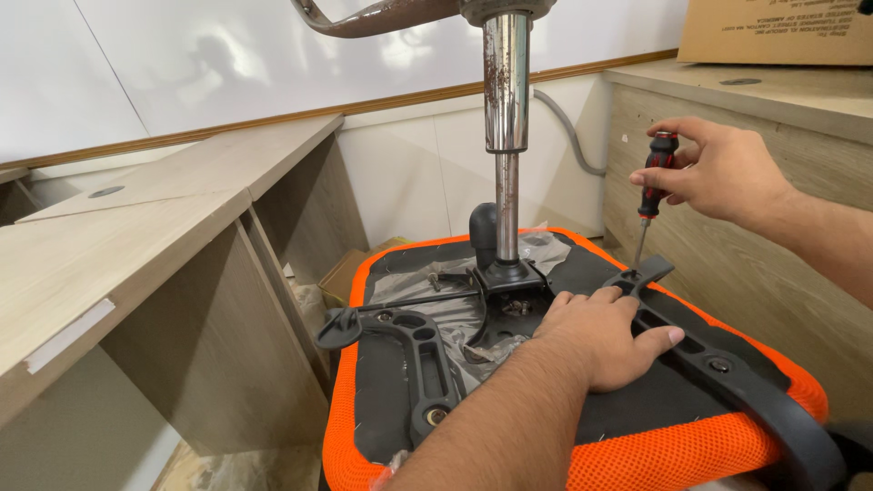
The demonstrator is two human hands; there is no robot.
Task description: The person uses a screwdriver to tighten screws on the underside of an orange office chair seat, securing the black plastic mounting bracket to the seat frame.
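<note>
An office chair lies upside down, its orange mesh seat facing down and its black underside up. A chrome gas cylinder rises from the black mechanism plate. My left hand rests flat on the underside, beside the mechanism and against the right black armrest bracket. My right hand holds a red-and-black screwdriver upright, its tip pointing down at the upper end of that bracket. A second armrest bracket is fixed on the left side.
Wooden desks stand to the left and right, close to the chair. A cardboard box sits on the right desk. A white wall and a grey hose lie behind. Part of the chair base shows at the top.
</note>
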